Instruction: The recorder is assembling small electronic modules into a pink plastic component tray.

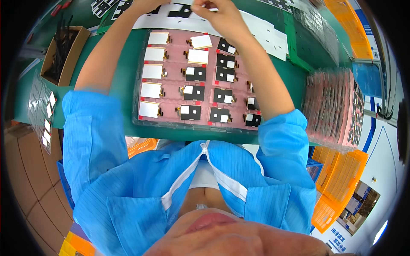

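Note:
Both hands are at the far edge of the view, over white backing sheets (256, 30) that carry black cut-out pieces (179, 11). My left hand (147, 5) is partly cut off by the top edge, and its fingers do not show clearly. My right hand (220, 15) has bent fingers, with thumb and forefinger drawn together beside a black piece; whatever is between them is too small to make out. Nearer to me lies a pink tray (173, 91) with rows of small flat panels with ribbon connectors. Some panels show white faces (150, 90), others black faces with white squares (194, 92).
A cardboard box (68, 70) of dark strips stands at the left, near a clear tray (38, 113) with white pieces. Stacked trays (331, 109) rise at the right. A green bar (294, 49) borders the sheets. Orange crates (339, 179) stand below the right side.

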{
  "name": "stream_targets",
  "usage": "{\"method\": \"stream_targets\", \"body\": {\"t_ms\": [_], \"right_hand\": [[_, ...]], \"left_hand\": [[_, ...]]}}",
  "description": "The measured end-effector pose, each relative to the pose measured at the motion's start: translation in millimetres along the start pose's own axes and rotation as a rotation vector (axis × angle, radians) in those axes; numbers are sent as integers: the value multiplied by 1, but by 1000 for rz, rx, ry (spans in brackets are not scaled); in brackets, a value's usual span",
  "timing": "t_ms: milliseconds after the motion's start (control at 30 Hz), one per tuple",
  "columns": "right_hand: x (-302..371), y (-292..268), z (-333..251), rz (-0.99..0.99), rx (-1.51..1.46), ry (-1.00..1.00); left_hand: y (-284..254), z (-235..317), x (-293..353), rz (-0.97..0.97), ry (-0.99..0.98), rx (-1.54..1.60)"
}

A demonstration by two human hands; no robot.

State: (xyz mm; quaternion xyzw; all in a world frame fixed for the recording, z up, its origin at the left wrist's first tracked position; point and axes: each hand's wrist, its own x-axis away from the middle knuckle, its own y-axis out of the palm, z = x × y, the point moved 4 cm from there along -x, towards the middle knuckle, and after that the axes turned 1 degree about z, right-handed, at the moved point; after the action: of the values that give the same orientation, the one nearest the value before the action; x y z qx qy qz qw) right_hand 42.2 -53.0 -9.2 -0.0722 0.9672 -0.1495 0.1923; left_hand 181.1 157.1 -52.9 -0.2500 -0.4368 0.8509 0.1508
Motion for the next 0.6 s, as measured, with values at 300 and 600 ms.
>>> {"method": "stream_targets", "body": {"t_ms": [300, 600], "right_hand": [[105, -28, -2, -59, 18, 256], [119, -17, -27, 49, 147, 294]], "left_hand": [[-18, 91, 134, 90, -119, 287], [0, 136, 162, -126, 104, 279]]}}
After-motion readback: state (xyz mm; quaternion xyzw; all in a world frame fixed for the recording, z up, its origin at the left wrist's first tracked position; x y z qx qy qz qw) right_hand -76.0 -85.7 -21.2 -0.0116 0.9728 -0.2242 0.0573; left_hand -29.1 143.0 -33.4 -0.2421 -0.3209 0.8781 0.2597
